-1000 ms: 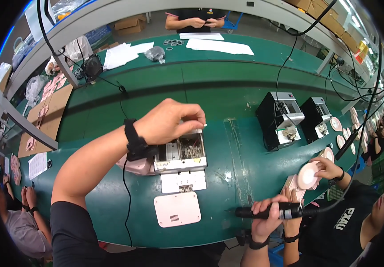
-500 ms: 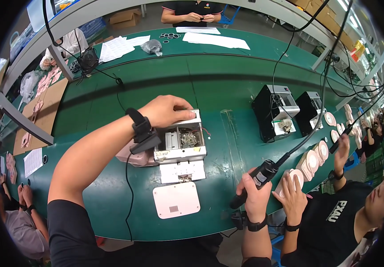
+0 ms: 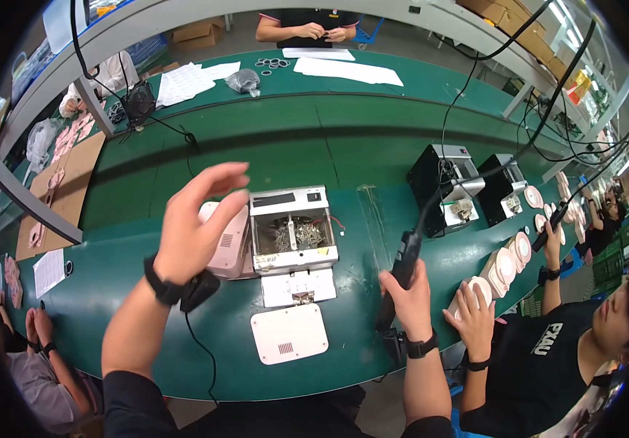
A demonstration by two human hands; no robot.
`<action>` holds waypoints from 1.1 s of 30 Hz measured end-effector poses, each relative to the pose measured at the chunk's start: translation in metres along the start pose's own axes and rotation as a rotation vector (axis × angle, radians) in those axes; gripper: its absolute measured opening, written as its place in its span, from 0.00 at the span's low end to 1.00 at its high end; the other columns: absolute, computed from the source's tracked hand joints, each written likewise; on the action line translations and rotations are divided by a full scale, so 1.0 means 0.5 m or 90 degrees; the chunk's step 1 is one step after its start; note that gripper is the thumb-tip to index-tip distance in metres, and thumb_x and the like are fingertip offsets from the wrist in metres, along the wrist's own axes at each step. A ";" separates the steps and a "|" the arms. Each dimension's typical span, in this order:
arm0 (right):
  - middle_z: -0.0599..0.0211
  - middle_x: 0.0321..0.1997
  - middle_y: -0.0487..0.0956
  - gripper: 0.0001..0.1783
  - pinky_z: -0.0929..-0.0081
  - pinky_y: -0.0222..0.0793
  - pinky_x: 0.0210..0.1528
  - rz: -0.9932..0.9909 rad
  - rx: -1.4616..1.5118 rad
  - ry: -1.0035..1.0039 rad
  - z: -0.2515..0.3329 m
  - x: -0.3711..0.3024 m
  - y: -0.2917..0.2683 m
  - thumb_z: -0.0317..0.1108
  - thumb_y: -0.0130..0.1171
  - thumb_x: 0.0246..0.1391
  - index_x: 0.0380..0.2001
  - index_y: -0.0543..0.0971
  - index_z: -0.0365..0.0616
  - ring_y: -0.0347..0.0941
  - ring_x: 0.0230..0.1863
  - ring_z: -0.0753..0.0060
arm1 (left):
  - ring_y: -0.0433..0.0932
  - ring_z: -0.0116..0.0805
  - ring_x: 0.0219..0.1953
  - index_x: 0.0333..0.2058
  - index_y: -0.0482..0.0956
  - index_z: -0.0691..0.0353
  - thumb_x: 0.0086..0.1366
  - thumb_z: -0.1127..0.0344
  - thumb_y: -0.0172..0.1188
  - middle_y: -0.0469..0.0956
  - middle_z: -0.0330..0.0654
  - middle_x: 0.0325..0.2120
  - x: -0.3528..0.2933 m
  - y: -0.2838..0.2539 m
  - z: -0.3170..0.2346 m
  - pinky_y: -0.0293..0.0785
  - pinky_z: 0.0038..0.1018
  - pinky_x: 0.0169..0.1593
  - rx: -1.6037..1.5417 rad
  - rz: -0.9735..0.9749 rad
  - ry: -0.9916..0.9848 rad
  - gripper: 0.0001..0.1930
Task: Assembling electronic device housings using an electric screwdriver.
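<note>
My left hand [image 3: 196, 228] is raised, fingers apart with nothing in them, beside a stack of pink plastic housings [image 3: 227, 244]. To its right stands a screw feeder [image 3: 307, 257], a white and metal box with loose screws behind its see-through window. Just in front of the feeder, a pale pink cover plate [image 3: 290, 333] with a small slotted grille and corner holes lies flat on the table. My right hand [image 3: 411, 298] is wrapped round a black corded electric screwdriver [image 3: 406, 257], held tilted to the right of the plate. The screwdriver's lower end is partly hidden by dark gear at my wrist.
Two black-and-silver feeders [image 3: 446, 191] stand at the right. A co-worker's hand [image 3: 473, 310] rests on round pink parts [image 3: 500, 274]; the other holds a black screwdriver. Cardboard [image 3: 66, 190] with pink pieces lies at left. Cables hang overhead.
My left hand has come off the feeder's top, moving left and nearer with its fingers spread. The feeder has turned slightly. The screwdriver in my right hand has swung more upright.
</note>
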State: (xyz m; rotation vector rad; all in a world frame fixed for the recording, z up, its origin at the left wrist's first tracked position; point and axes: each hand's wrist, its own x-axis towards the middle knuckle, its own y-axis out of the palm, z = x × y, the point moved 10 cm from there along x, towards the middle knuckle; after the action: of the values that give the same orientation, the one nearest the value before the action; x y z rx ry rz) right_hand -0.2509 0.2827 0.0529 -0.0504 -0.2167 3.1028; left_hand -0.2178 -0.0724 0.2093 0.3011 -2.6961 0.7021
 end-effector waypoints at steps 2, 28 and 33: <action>0.65 0.30 0.79 0.24 0.78 0.74 0.33 -0.039 -0.069 -0.058 -0.031 0.002 -0.020 0.28 0.68 0.54 0.52 0.70 0.38 0.77 0.28 0.76 | 0.80 0.35 0.45 0.52 0.77 0.65 0.61 0.69 0.66 0.83 0.45 0.41 -0.066 -0.034 0.023 0.74 0.32 0.53 -0.058 -0.081 -0.026 0.20; 0.63 0.21 0.78 0.07 0.75 0.69 0.24 0.093 -0.457 -0.222 0.027 -0.193 0.136 0.30 0.60 0.60 0.32 0.78 0.37 0.74 0.20 0.71 | 0.71 0.44 0.60 0.66 0.61 0.63 0.33 0.58 0.85 0.68 0.50 0.58 -0.399 0.112 0.212 0.70 0.36 0.62 -0.152 0.203 -0.118 0.60; 0.79 0.20 0.73 0.10 0.86 0.66 0.26 0.082 -0.186 -0.119 0.223 -0.061 0.201 0.33 0.58 0.65 0.34 0.78 0.37 0.69 0.23 0.88 | 0.73 0.43 0.59 0.67 0.60 0.63 0.34 0.59 0.85 0.70 0.49 0.57 -0.406 0.099 0.215 0.71 0.36 0.60 -0.163 0.206 -0.097 0.60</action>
State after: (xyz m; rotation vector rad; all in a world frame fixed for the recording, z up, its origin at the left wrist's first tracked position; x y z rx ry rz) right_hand -0.2271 0.1665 0.1502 0.2292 -0.6968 3.1728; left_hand -0.0739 -0.0607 0.0240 -0.1550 -2.9737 0.4211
